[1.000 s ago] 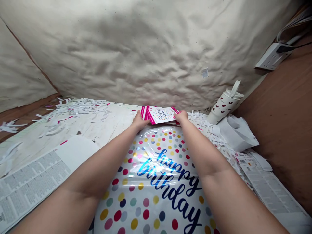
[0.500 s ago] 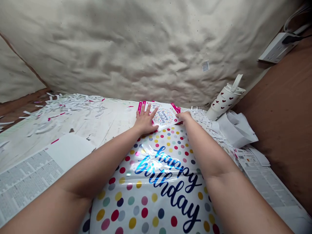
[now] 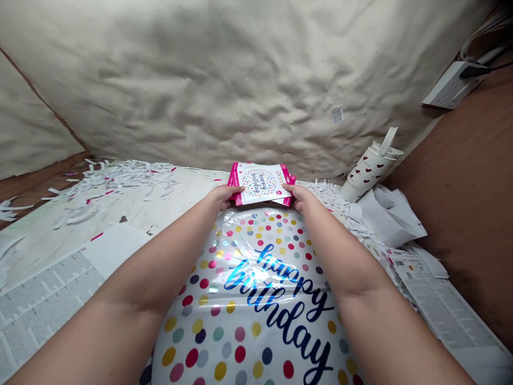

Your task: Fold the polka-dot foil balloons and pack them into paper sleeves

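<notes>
Both hands hold a small stack of pink-edged white cards (image 3: 262, 183) printed with a dotted circle and "happy birthday". My left hand (image 3: 225, 195) grips the stack's left side, thumb on top. On the right side my right hand (image 3: 297, 195) does the same, its thumb over the edge. The cards overlap unevenly, the top one turned a little against those beneath. Below them, between my forearms, lies a large shiny sheet (image 3: 240, 289) with coloured dots and blue "happy birthday" lettering; my arms cover parts of its sides.
Shredded paper (image 3: 116, 179) is strewn at the back left and right. A tumbler with hearts (image 3: 367, 170) stands at the right beside curled white paper (image 3: 390, 216). Printed sheets (image 3: 52, 289) lie left and right. A power strip (image 3: 455, 85) is at the upper right.
My left hand has moved from lying spread on top of the cards to gripping their left edge. The top card now sits straighter, and the cards are stacked closer together.
</notes>
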A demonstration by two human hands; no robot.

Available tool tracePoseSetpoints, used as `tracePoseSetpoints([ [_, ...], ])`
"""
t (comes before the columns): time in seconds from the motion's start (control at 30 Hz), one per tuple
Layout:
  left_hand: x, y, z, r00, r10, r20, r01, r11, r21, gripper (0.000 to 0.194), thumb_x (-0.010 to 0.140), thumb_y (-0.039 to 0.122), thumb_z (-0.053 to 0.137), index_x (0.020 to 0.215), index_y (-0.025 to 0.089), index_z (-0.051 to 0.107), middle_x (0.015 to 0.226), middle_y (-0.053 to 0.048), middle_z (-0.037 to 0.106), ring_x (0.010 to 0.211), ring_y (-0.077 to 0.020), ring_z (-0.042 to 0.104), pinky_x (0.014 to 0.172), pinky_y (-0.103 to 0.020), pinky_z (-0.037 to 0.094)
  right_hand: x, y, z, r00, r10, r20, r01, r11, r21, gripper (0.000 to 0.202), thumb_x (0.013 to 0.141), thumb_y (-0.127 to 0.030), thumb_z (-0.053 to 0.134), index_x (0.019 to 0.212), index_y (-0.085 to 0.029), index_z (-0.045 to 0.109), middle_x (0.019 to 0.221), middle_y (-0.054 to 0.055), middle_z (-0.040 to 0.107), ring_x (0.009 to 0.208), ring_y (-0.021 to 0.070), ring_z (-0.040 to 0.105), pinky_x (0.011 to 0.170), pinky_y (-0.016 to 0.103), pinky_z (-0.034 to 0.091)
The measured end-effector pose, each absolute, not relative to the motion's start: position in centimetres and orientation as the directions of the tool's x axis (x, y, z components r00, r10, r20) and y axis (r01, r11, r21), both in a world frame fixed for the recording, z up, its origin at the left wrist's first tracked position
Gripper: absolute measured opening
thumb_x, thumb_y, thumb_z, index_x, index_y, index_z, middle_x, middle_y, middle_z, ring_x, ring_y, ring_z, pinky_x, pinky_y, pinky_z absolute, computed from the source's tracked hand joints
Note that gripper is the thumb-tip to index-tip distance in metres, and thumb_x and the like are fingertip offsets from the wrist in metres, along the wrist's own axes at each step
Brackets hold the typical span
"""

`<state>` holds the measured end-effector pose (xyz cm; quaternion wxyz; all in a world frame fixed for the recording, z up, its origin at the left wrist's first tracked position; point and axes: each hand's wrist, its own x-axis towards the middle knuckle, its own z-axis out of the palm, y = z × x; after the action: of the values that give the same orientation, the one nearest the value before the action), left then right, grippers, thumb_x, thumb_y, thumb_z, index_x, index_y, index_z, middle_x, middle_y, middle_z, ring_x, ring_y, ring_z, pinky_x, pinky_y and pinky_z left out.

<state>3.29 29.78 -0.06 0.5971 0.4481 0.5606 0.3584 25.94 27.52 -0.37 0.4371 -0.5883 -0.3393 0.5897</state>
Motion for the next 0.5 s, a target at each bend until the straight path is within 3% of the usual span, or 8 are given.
tracePoseSetpoints([
  [0.17,1.2,24.8,1.2,0.226,0.971,-0.083,-0.053,0.097,0.994,0.057,0.051,0.022,0.084,0.103,0.019,0.061,0.100,-0.005,0.067,0.094,-0.0250,0.063,0.082,-0.038,0.052,28.6,23.2,1.9,-0.071,0.989,-0.133,-0.114,-0.140,-0.984,0.038,0.062,-0.017,0.076,0.097,-0.020,0.062,0.097,0.003,0.068,0.086,0.0210,0.063,0.076,0.038,0.053],
  [0.27,-0.1,21.7,1.6,0.280,0.959,-0.052,0.002,0.053,0.999,0.051,0.044,0.023,0.085,0.091,0.015,0.066,0.090,-0.008,0.070,0.093,-0.0305,0.063,0.084,-0.044,0.051,29.3,19.9,2.0,-0.127,0.991,-0.041,-0.083,-0.052,-0.995,0.041,0.050,-0.017,0.083,0.087,-0.017,0.066,0.088,0.004,0.070,0.086,0.0239,0.063,0.083,0.042,0.050],
  [0.33,-0.3,20.2,1.8,0.303,0.953,-0.028,0.019,0.023,1.000,0.062,0.046,0.024,0.084,0.103,0.016,0.063,0.098,-0.009,0.068,0.099,-0.0321,0.060,0.088,-0.045,0.048,28.8,18.1,1.4,-0.131,0.991,-0.008,-0.068,-0.017,-0.998,0.041,0.048,-0.019,0.083,0.085,-0.017,0.066,0.087,0.004,0.070,0.089,0.0246,0.063,0.088,0.044,0.047],
  [0.43,0.0,19.1,2.0,0.282,0.957,0.059,-0.047,-0.048,0.998,0.101,0.053,0.023,0.082,0.139,0.027,0.028,0.131,-0.008,0.051,0.119,-0.0270,0.047,0.100,-0.041,0.039,27.4,16.8,0.4,-0.101,0.991,0.090,-0.103,0.080,-0.991,0.056,0.052,-0.022,0.081,0.104,-0.021,0.059,0.107,0.004,0.066,0.104,0.0240,0.058,0.096,0.043,0.041],
  [0.5,0.4,19.1,1.9,0.262,0.959,0.106,-0.097,-0.083,0.992,0.111,0.057,0.024,0.080,0.142,0.033,0.010,0.141,-0.007,0.038,0.126,-0.0232,0.040,0.104,-0.037,0.034,26.5,16.7,-0.1,-0.070,0.988,0.139,-0.138,0.128,-0.982,0.067,0.054,-0.023,0.079,0.115,-0.024,0.052,0.119,0.003,0.061,0.113,0.0220,0.053,0.100,0.039,0.038],
])
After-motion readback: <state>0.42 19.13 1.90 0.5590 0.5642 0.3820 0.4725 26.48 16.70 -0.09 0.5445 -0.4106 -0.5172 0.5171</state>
